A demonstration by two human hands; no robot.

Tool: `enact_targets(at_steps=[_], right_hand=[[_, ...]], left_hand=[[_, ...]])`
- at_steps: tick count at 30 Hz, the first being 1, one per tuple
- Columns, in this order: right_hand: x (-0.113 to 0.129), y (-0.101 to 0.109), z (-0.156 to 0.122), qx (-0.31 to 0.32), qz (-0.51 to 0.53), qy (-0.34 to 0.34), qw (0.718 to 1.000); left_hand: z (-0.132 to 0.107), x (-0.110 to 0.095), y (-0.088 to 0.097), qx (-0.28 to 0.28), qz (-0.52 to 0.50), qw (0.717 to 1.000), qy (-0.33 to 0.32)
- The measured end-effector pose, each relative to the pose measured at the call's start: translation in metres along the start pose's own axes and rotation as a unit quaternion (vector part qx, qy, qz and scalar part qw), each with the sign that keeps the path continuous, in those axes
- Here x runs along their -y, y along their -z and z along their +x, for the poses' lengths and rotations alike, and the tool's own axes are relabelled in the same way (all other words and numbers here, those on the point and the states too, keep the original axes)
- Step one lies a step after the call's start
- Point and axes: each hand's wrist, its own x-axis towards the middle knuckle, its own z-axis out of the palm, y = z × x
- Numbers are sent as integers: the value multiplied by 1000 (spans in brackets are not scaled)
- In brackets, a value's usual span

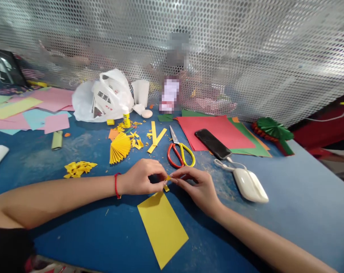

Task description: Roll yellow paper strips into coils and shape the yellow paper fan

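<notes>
My left hand and my right hand meet at the middle of the blue table. Between their pinched fingertips is a small yellow paper piece, mostly covered by the fingers. Just below the fingertips shows a short yellow paper bit. A yellow paper sheet lies flat in front of the hands. Beyond them rest scissors with red and yellow handles. Two yellow paper strips and a pleated yellow paper fan lie behind my left hand.
A pile of yellow folded pieces lies left, beyond my forearm. A glue stick stands by a white plastic bag. Right are a black phone on red paper and a white power bank. A perforated metal panel borders the back.
</notes>
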Motion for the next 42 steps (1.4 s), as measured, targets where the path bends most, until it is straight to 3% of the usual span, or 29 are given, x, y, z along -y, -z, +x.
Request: enact_targets(at_steps=[11,18,23,32,42], right_hand=[[3,-1,-6,-32,-37,29,998],[6,-3,-5,-32,-48,52,997],[5,-4,-4,-37,-52,59,996],[5,-6,0,-55,-12,15,998],[-1,-8,0,-61,25,38,997]], left_hand=[[-5,8,-5,2,33,998,-49],[-5,9,-7,11,58,997,-39],[-5,8,-6,-13,55,997,-51],[0,2,2,-32,-25,999,11],[2,3,5,-16,-49,994,99]])
